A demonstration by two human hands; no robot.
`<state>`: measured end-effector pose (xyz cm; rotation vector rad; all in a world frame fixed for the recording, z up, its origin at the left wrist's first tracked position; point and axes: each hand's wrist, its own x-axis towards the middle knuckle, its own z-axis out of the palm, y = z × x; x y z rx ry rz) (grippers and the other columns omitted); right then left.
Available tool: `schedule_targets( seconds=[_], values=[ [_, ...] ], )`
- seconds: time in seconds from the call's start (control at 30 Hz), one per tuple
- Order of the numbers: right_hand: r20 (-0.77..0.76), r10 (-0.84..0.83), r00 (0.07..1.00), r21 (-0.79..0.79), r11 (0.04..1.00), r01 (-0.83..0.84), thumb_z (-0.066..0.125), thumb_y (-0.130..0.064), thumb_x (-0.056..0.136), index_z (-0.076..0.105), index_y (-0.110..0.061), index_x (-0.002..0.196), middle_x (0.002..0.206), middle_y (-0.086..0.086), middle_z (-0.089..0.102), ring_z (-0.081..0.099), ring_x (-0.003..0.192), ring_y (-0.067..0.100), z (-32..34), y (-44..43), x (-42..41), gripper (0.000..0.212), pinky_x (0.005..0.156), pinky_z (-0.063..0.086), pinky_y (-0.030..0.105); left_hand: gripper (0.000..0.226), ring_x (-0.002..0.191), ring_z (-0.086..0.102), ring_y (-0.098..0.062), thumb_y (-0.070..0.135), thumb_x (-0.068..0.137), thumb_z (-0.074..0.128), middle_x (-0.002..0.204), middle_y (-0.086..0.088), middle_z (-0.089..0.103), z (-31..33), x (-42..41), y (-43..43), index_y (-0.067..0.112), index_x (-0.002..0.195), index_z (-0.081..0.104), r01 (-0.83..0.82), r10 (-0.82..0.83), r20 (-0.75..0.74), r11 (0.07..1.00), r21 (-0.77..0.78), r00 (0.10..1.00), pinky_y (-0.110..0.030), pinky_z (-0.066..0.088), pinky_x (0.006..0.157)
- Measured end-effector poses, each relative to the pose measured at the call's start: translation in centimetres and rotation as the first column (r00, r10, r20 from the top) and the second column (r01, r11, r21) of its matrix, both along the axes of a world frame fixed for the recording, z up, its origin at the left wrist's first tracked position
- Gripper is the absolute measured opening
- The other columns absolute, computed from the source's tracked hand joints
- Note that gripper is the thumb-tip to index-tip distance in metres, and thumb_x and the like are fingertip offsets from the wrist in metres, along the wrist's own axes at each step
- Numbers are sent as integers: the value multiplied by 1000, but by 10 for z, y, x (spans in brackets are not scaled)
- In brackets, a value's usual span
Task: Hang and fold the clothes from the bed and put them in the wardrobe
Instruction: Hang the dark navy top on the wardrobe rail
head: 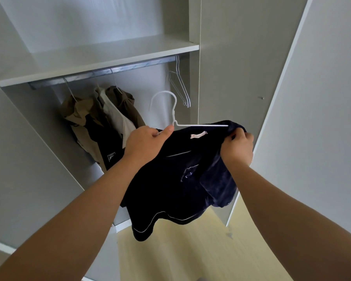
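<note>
Dark navy garment (170, 183), with white piping along its hem and a pale pink label (199, 134) at its neck, was held in mid-air at the centre of the frame, in front of the open wardrobe. It was draped over a white hanger (173, 114), whose hook rose free above the cloth, pointing toward the upper centre of the frame, not on the rail. One hanger arm ran bare to the right, its end tucked under the garment's shoulder.

Left hand (146, 141), centre-left, gripped the garment's collar edge together with the hanger just below the hook's neck. Its fingers were curled round them and the thumb (168, 129) lay stretched toward the junction of the hanger's arms.

Right hand (238, 147), centre-right, pinched the cloth at the far end of the bare hanger arm; its fingers (236, 131) were bent over a fold of the navy fabric there.

Behind, in the upper left, a metal rail (101, 71) ran beneath a grey shelf (109, 57). From it hung brown, cream and dark clothes (101, 122), and nearer the right end some empty hangers (179, 86). A wardrobe door (322, 98) stood open at the right. Pale wooden floor (180, 250) filled the lower centre.
</note>
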<state>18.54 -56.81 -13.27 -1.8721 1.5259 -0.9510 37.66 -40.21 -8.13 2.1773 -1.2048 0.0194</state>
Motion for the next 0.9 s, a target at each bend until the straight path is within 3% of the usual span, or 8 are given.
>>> schedule_targets(
  seconds=[0.13, 0.2, 0.33, 0.5, 0.6, 0.67, 0.8, 0.9],
  values=[
    [234, -3, 972, 177, 983, -39, 37, -21, 96, 49, -20, 100, 114, 5, 58, 56, 85, 24, -4, 0, -11, 13, 74, 44, 37, 73, 45, 36, -13, 75, 92, 42, 46, 2, 31, -5, -5, -2, 16, 52, 31, -24, 25, -38, 1000, 20, 999, -34, 35, 53],
    [333, -1, 943, 227, 971, -79, 42, -31, 92, 48, -21, 104, 113, 6, 61, 60, 90, 23, -5, 4, -15, 17, 77, 48, 38, 73, 45, 35, -13, 76, 92, 42, 45, 3, 30, -7, -10, -5, 16, 51, 30, -37, 38, -33, 999, 14, 999, -34, 33, 52],
    [208, 19, 978, 260, 963, -74, 62, -43, 82, 37, -18, 121, 118, 2, 46, 56, 94, 26, -6, 5, -27, 53, 78, 48, 41, 73, 42, 32, -11, 80, 89, 39, 42, 7, 26, -9, -24, -13, 19, 50, 27, -42, 42, 15, 999, 27, 999, -28, 29, 49],
    [149, -29, 988, 345, 938, -25, 46, -22, 92, 35, -14, 121, 102, 8, 59, 63, 86, 29, -14, -6, -46, 33, 79, 57, 49, 76, 43, 34, -13, 86, 84, 36, 42, 6, 25, -13, -35, -22, 20, 49, 25, -54, 51, 42, 997, 63, 998, -30, 31, 47],
    [-21, 18, 1000, 327, 945, -10, 41, -11, 90, 46, -6, 120, 96, 7, 58, 62, 86, 30, -15, -15, -59, 31, 73, 56, 42, 79, 41, 36, -14, 92, 81, 30, 41, 5, 26, -19, -39, -26, 19, 49, 25, -69, 62, 88, 994, 87, 994, -30, 31, 46],
    [-241, 98, 965, 288, 957, -25, 46, -6, 88, 56, -6, 99, 94, 10, 61, 63, 79, 29, -11, -21, -71, 15, 67, 54, 38, 81, 41, 39, -16, 91, 83, 25, 42, 3, 31, -24, -39, -26, 17, 49, 29, -90, 67, 165, 987, 134, 984, -29, 29, 44],
    [-715, 162, 680, 174, 983, -52, 54, -5, 84, 55, -15, 75, 76, 3, 59, 56, 61, 20, 20, -34, -85, 14, 51, 43, 27, 83, 46, 46, -19, 88, 84, 15, 47, -2, 40, -41, -42, -26, 15, 50, 35, -39, -39, 250, 953, 301, 967, -31, 33, 49],
    [-759, 40, 649, -91, 982, -167, 54, -6, 85, 55, -12, 87, 77, 1, 49, 47, 59, 20, 40, -44, -89, 6, 55, 40, 30, 91, 48, 47, -18, 93, 77, 4, 50, -3, 40, -51, -53, -31, 14, 49, 40, 105, -197, 239, 932, 348, 951, -34, 39, 53]
  ],
)
